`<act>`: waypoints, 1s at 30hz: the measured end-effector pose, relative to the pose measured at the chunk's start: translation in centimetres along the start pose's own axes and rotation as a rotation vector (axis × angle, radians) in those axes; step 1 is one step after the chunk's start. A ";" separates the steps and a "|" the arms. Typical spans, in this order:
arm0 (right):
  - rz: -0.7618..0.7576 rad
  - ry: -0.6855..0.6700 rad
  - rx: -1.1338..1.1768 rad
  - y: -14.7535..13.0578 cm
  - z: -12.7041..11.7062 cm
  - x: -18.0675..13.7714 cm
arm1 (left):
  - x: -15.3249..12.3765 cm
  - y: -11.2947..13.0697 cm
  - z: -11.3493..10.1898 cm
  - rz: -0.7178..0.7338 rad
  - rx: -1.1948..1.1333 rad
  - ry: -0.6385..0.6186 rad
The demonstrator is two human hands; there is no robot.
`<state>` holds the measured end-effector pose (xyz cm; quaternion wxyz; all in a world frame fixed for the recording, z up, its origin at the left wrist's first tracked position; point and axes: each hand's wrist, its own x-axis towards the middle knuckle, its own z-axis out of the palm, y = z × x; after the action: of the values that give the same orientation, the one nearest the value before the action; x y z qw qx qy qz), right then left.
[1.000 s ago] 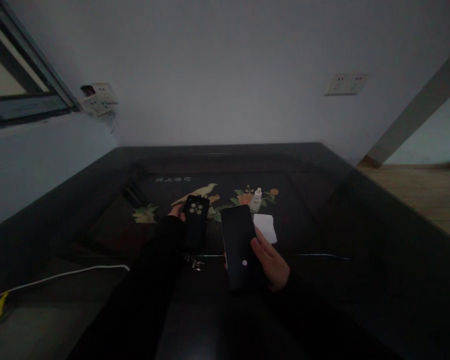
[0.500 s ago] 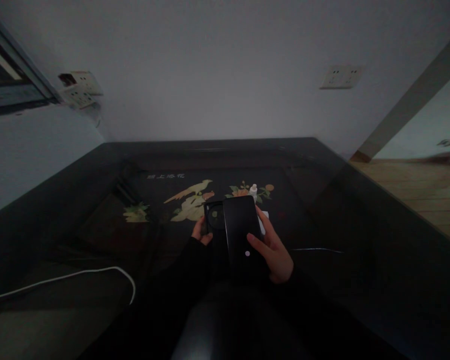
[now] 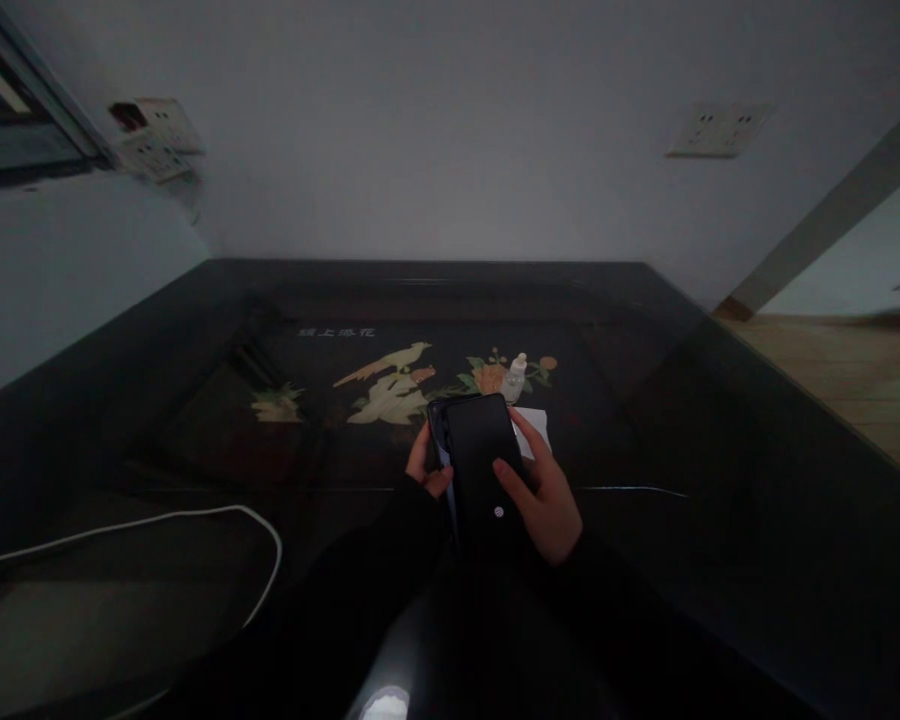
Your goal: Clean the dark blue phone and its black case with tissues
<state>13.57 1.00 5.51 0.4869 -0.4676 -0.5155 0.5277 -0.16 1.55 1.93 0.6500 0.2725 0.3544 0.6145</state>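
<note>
A black phone [image 3: 480,460] is held in front of me above the dark table [image 3: 682,420], screen side up and dark. My right hand [image 3: 547,500] grips its right edge with a finger lying across the screen. My left hand [image 3: 429,470] closes on the left edge, where a black phone case [image 3: 441,440] sits against the phone's side; only a thin strip of it shows. Both forearms are in black sleeves.
Behind the phone stand a small white dropper bottle [image 3: 514,376] and a folded white cloth [image 3: 534,428] on the table's painted bird and flower panel [image 3: 390,385]. A white cable [image 3: 195,520] loops at the left. Wall sockets [image 3: 716,130] sit above.
My left hand has brought the black case from the table's left across to the phone; the case now lies against the phone's left side. The view has shifted slightly.
</note>
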 end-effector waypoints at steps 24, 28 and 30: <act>-0.115 0.061 -0.393 0.7 0.6 -0.5 | -1.1 -0.3 -0.8 -0.166 0.037 -0.105; -0.158 0.050 -0.411 0.8 1.0 -0.5 | -1.1 -0.3 -0.8 -0.152 0.056 -0.128; -0.179 0.054 -0.429 0.8 1.1 -0.4 | -1.1 -0.2 -0.8 -0.149 0.082 -0.130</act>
<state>12.46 0.51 4.74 0.4348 -0.5268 -0.6420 0.3483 -0.69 0.38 1.38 0.7038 0.3113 0.3556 0.5303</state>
